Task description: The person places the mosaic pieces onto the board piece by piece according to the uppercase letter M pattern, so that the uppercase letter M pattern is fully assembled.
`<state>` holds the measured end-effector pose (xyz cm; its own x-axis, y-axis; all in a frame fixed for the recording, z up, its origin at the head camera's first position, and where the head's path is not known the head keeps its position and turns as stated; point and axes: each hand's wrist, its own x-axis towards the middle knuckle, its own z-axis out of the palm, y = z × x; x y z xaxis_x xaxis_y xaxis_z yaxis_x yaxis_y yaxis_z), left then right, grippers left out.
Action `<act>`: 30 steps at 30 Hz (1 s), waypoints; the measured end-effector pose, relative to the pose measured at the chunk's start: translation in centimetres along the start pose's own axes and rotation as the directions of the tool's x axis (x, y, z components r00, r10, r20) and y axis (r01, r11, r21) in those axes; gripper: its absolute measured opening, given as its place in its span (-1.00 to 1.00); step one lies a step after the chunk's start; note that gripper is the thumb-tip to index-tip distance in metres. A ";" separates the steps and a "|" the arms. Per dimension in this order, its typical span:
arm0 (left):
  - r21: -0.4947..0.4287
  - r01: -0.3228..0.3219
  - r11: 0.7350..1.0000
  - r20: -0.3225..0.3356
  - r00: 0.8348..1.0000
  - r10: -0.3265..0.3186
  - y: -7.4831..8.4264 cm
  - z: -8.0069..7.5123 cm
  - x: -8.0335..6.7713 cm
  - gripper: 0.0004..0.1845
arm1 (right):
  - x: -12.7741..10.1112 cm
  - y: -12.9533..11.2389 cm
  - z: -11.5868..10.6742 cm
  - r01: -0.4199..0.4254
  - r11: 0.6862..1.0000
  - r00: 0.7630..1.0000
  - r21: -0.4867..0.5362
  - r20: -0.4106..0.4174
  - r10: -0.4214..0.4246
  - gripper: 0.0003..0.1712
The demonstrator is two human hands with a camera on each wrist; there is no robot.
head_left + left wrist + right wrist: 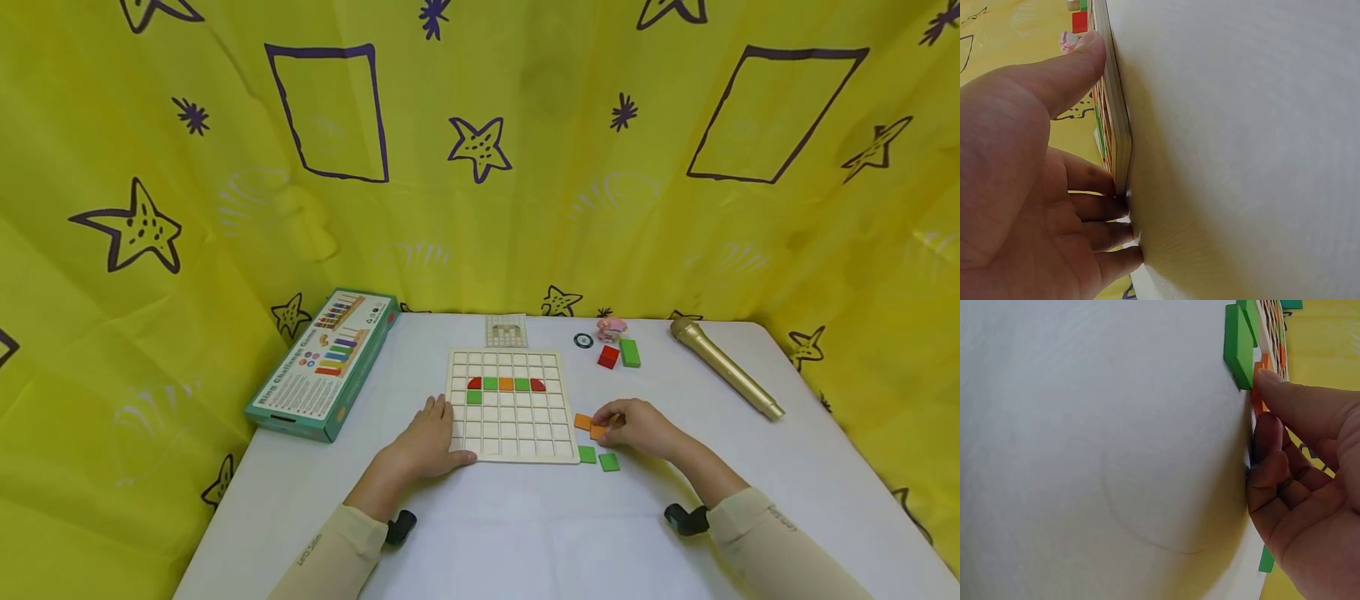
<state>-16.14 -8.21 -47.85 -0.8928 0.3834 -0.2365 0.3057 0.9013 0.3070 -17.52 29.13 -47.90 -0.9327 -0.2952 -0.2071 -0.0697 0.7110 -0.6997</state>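
A wooden grid board (517, 446) lies flat on the table. On it sit a row of red, green and orange pieces, with one green tile (474, 397) just below the row's left end. My left hand (426, 442) rests against the board's left edge, its thumb at the near left corner and its fingers straight along the side. Right of the board, my right hand (637, 427) pinches an orange tile (597, 432) between thumb and fingers, low at the table. Another orange tile (582, 422) lies right beside it. Two green tiles (609, 462) lie nearer to me.
Behind the board is a small pattern card (507, 331). A red block (608, 357), a green block (630, 353), a pink figurine (611, 328) and a dark round disc (583, 341) stand back right. A gold microphone (727, 371) lies farther right, a game box (322, 367) at left.
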 end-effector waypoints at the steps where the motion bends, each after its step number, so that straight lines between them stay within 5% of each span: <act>1: 0.001 0.001 1.000 0.000 1.000 -0.001 0.0 0.0 0.0 0.12 | 0.0 0.0 0.0 0.001 1.000 1.000 -0.003 -0.001 -0.001 -0.74; 30: 0.003 0.005 1.000 -0.006 1.000 -0.005 0.0 0.1 0.0 0.11 | 0.1 -0.6 -1.1 0.024 1.000 0.996 0.012 0.083 -0.025 -0.89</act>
<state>-16.12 -8.18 -47.97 -0.8964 0.3773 -0.2325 0.3018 0.9039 0.3032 -17.94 29.37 -46.71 -0.8981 -0.3649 -0.2454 -0.0880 0.6960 -0.7126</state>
